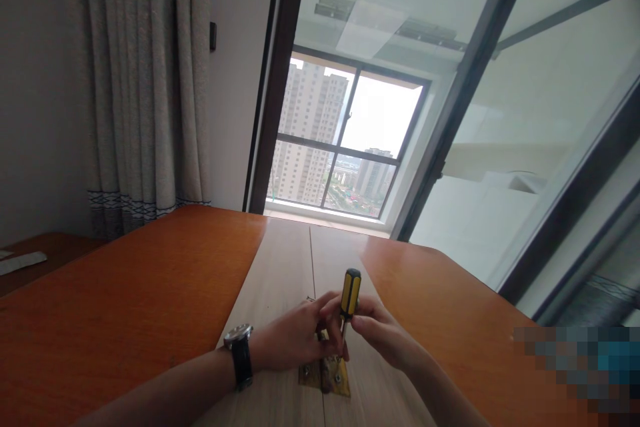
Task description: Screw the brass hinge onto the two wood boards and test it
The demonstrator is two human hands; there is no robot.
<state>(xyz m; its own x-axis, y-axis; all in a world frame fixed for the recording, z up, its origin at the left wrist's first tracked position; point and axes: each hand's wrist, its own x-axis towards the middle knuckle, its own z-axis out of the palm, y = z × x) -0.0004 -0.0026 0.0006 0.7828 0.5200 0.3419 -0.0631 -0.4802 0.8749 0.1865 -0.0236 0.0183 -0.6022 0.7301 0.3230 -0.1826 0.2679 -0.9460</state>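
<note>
Head view: the right hand [383,333] pinches a yellow-and-black screwdriver [351,293] between thumb and fingers, clamped just below the handle, which stands nearly upright. The left hand [293,337], a wristwatch [240,353] on its wrist, curls in from the left, its fingers against the handle's left side; whether they grip it, I cannot tell. Below both hands, a brass hinge [325,377] lies flat across the seam [311,260] between two pale wooden boards [280,280], near the person. The shaft points down at the hinge, its tip hard to see. The boards rest on an orange table [115,320], with a curtain [145,80] and a window [345,133] beyond.
</note>
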